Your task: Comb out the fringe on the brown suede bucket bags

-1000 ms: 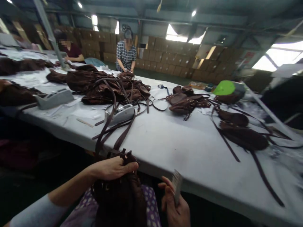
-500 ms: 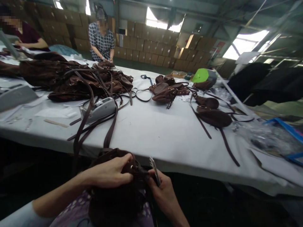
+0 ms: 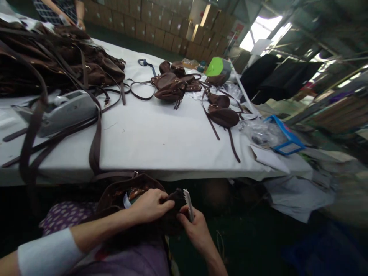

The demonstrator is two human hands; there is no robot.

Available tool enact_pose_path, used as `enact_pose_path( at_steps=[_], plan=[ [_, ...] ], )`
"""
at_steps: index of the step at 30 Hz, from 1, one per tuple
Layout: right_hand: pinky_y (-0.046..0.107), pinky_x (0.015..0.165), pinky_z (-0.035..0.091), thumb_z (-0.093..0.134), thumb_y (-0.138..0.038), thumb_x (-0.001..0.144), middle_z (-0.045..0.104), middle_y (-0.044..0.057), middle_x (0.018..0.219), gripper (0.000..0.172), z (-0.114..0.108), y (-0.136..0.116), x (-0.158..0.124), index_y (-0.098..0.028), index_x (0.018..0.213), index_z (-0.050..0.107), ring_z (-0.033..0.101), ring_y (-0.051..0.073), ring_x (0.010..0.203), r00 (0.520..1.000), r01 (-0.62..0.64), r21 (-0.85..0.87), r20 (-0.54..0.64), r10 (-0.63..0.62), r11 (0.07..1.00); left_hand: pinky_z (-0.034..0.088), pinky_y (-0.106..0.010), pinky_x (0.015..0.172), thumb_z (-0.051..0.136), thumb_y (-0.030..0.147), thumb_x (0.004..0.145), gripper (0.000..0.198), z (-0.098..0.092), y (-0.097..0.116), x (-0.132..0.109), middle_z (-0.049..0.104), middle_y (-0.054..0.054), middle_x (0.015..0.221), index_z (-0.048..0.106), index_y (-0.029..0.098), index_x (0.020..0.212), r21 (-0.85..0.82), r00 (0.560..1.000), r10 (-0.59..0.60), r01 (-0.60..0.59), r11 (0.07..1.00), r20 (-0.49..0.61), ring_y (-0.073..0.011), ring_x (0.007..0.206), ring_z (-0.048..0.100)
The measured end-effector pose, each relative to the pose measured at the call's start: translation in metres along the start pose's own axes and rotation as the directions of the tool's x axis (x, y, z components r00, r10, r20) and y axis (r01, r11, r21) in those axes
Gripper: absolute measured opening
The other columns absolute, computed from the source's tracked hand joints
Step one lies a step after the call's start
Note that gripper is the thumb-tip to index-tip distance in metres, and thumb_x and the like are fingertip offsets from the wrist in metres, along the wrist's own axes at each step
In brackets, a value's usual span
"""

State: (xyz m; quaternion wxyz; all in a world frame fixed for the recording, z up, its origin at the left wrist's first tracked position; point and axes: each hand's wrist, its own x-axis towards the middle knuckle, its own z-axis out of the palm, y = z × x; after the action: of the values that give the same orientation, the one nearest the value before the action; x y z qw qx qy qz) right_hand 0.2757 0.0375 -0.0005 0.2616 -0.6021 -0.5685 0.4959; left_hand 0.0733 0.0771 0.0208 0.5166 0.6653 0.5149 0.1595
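A bag-making workshop is shown: a long white-covered worktable [image 3: 161, 134] is strewn with brown leather bags [image 3: 169, 86] and straps [image 3: 94, 142], and cardboard cartons [image 3: 149, 23] are stacked behind.

Daylight is admitted through a window [image 3: 260, 34] at the upper right, which is burnt out to white. The white desk [image 3: 161, 134] is evenly lit, and only soft shadows are cast under the brown straps [image 3: 94, 142]. Below the desk edge all is sunk in deep shade, so the left hand [image 3: 149, 205], the right hand [image 3: 197, 230] and the brown bag [image 3: 115, 191] are dimly seen. A pale glint is caught on the comb [image 3: 189, 205]. Lines are bent at the edges, and the right side is smeared by blur.
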Motion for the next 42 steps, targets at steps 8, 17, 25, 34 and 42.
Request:
enact_pose_path(
  at_steps=[8,17,25,34,42],
  plan=[
    [0.020,0.043,0.037,0.056,-0.051,0.079,0.051,-0.005,0.062,0.041,0.033,0.057,0.009,-0.015,0.099,0.057,0.046,0.010,0.045,0.959,-0.130,0.240,-0.218,0.184,0.962,0.030,-0.025,0.053,0.039,0.053,0.080,0.043,0.013,-0.048,0.036,0.047,0.001,0.063,0.056,0.015,0.069,-0.122,0.991,-0.131,0.128,0.984,-0.015,-0.0146,0.059,0.043],
    [0.023,0.049,0.049,0.030,-0.053,0.095,0.058,-0.002,0.064,0.052,0.045,0.057,-0.021,-0.014,0.124,0.046,0.061,0.014,0.050,0.912,-0.100,0.142,-0.382,0.147,0.985,0.038,-0.028,0.065,0.038,0.053,0.087,0.045,0.013,-0.060,0.030,0.056,-0.001,0.072,0.061,0.015,0.084,-0.081,0.988,-0.130,0.123,0.989,-0.085,-0.0195,0.069,0.052],
    [0.024,0.061,0.052,0.024,-0.030,0.099,0.070,0.009,0.087,0.046,0.073,0.025,-0.022,-0.013,0.139,0.037,0.068,0.018,0.072,0.969,0.010,-0.088,-0.247,-0.031,0.996,0.044,-0.031,0.074,0.036,0.052,0.090,0.042,0.010,-0.044,0.013,0.066,-0.005,0.086,0.060,0.017,0.089,0.030,0.985,-0.056,0.062,0.998,-0.161,-0.0244,0.083,0.060],
    [0.034,0.080,0.051,0.039,0.003,0.082,0.069,0.013,0.104,0.068,0.098,0.044,0.001,-0.022,0.145,0.031,0.067,0.024,0.094,0.990,-0.074,-0.670,0.037,0.133,0.739,0.045,-0.028,0.077,0.039,0.051,0.091,0.038,0.007,-0.033,-0.009,0.065,-0.002,0.083,0.060,0.019,0.090,-0.063,0.973,-0.003,-0.012,0.998,-0.230,-0.0229,0.090,0.059],
    [0.029,0.063,0.052,0.029,-0.011,0.093,0.068,0.009,0.078,0.050,0.016,0.085,0.005,-0.015,0.143,0.032,0.069,0.020,0.068,0.956,-0.291,-0.457,-0.182,0.232,0.841,0.049,-0.027,0.075,0.048,0.057,0.084,0.044,-0.012,-0.027,-0.017,0.067,-0.003,0.087,0.063,0.017,0.092,-0.325,0.975,-0.105,0.037,0.945,-0.196,-0.0229,0.085,0.061]
  ],
)
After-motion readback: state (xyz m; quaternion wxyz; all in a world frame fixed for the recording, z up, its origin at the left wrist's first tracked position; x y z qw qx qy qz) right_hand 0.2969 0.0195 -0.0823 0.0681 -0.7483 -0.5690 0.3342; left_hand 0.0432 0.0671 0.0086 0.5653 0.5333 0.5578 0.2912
